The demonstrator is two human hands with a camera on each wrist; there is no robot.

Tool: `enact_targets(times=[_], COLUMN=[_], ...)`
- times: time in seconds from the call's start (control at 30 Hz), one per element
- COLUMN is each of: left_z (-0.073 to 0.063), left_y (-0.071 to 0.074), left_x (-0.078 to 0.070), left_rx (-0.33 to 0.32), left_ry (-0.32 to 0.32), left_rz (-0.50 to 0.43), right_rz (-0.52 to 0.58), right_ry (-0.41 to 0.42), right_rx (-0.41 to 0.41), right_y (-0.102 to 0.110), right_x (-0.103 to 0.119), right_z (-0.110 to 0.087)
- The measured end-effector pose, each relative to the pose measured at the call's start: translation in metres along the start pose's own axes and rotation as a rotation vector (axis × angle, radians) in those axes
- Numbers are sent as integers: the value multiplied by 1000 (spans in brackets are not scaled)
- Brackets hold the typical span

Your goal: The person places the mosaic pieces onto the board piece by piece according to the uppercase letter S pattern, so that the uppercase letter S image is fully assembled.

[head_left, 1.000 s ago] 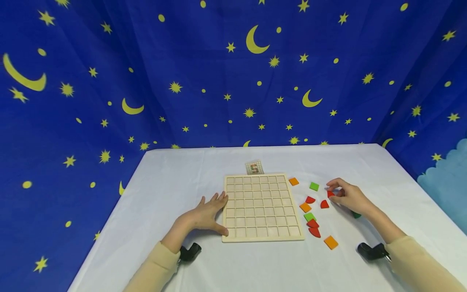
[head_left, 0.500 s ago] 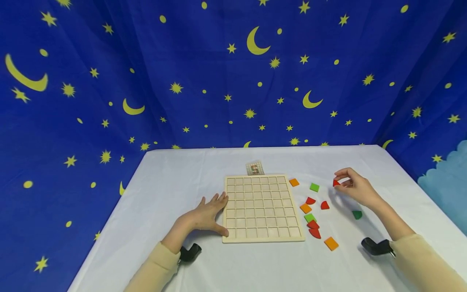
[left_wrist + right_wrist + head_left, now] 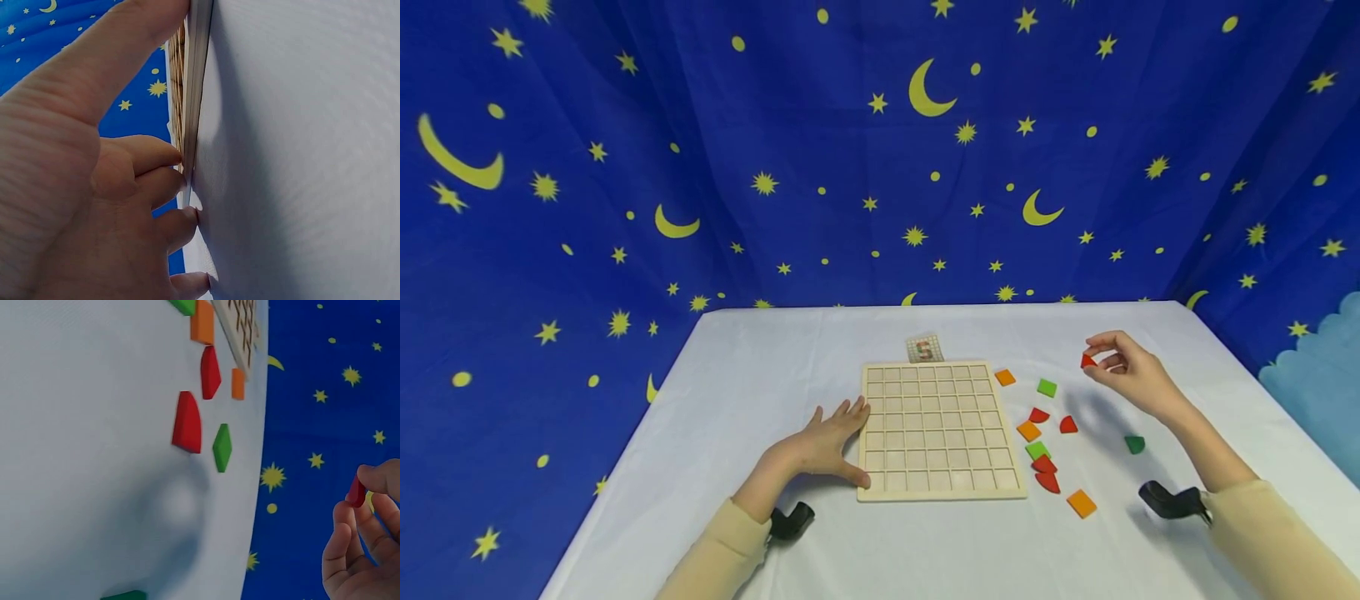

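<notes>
A wooden grid board (image 3: 937,429) lies on the white table, its square cells bare. My left hand (image 3: 823,446) rests along the board's left edge with fingers spread; in the left wrist view its fingertips meet the board's rim (image 3: 195,94). Raised above the right side of the table, my right hand (image 3: 1131,375) pinches a red quarter-circle tile (image 3: 1087,361) between thumb and fingers. The same red tile (image 3: 356,491) shows in the right wrist view, clear of the table. Below it on the cloth lie a red quarter-circle tile (image 3: 1068,425) and a light green square tile (image 3: 1047,387).
Between board and right hand lie orange square tiles (image 3: 1082,503), more red tiles (image 3: 1047,482) and another light green one (image 3: 1037,450). A dark green tile (image 3: 1135,444) sits farther right. A small patterned card (image 3: 923,348) touches the board's far edge. A starry blue curtain (image 3: 820,150) hangs behind.
My right hand has lifted the red tile off the table and moved up and away from the pile, uncovering the dark green tile. My left hand has stayed at the board's edge.
</notes>
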State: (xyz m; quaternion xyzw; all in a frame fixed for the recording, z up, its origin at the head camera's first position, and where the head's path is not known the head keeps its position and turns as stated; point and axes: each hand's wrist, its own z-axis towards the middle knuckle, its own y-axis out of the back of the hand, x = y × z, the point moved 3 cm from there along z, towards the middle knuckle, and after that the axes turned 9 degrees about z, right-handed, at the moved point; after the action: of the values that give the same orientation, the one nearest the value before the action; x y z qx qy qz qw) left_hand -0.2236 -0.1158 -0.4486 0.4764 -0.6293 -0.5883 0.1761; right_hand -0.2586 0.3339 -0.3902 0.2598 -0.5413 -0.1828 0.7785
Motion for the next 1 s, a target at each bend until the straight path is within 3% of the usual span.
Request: enact_targets(times=[0.47, 1.0], left_z=[-5, -1], left_y=[2, 0], left_x=[2, 2], left_rx=[-1, 14], left_ry=[3, -24], left_rz=[-9, 2], right_rz=[25, 158], right_ry=[47, 93], right_rx=[-10, 35], right_y=[-12, -45], right_x=[20, 43], right_z=[18, 39])
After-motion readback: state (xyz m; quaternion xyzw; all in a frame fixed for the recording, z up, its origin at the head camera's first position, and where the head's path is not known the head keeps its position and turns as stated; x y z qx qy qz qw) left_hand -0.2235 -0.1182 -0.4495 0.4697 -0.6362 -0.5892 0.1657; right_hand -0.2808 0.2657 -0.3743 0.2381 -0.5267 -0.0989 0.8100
